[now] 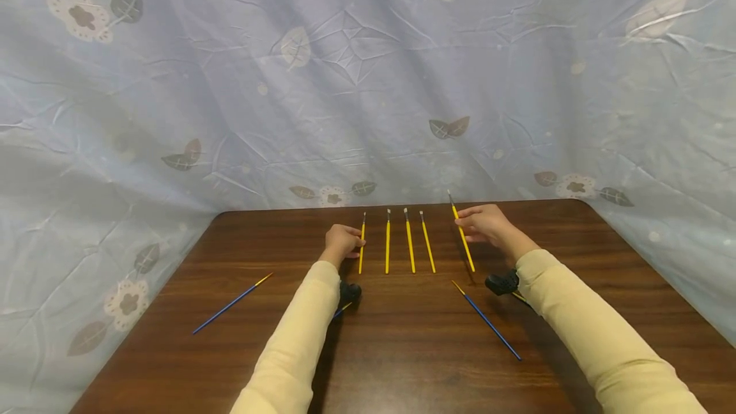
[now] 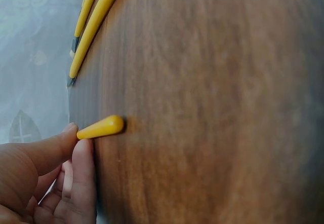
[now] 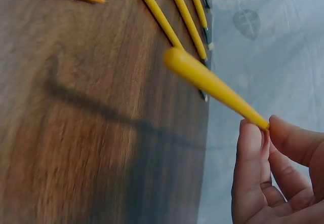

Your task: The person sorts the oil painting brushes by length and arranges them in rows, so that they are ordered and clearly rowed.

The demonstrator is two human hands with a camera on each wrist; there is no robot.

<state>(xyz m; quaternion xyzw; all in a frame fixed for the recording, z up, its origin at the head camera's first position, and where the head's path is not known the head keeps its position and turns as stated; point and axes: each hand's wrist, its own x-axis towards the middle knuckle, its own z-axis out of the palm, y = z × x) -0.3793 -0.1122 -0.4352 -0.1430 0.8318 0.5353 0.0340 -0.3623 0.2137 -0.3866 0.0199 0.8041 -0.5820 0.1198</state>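
Observation:
My left hand (image 1: 343,241) pinches a yellow paintbrush (image 1: 361,254) between thumb and fingers at the left end of a row. In the left wrist view the rounded handle end (image 2: 109,126) points away from the fingertips, close over the wood. On the right, my right hand (image 1: 484,225) pinches another yellow paintbrush (image 1: 464,243), bristles toward the back. Its handle (image 3: 212,87) is lifted off the table, and a shadow falls below it. Between the hands lie three yellow paintbrushes, a left one (image 1: 388,248), a middle one (image 1: 410,245) and a right one (image 1: 428,248), side by side with bristles to the back.
On the brown wooden table (image 1: 402,363), a blue paintbrush (image 1: 230,304) lies at left and another blue paintbrush (image 1: 489,323) nearer the right arm. The left forearm partly covers a blue brush (image 1: 342,311). A yellow brush tip (image 1: 520,298) shows by the right wrist. A patterned curtain (image 1: 368,114) hangs behind.

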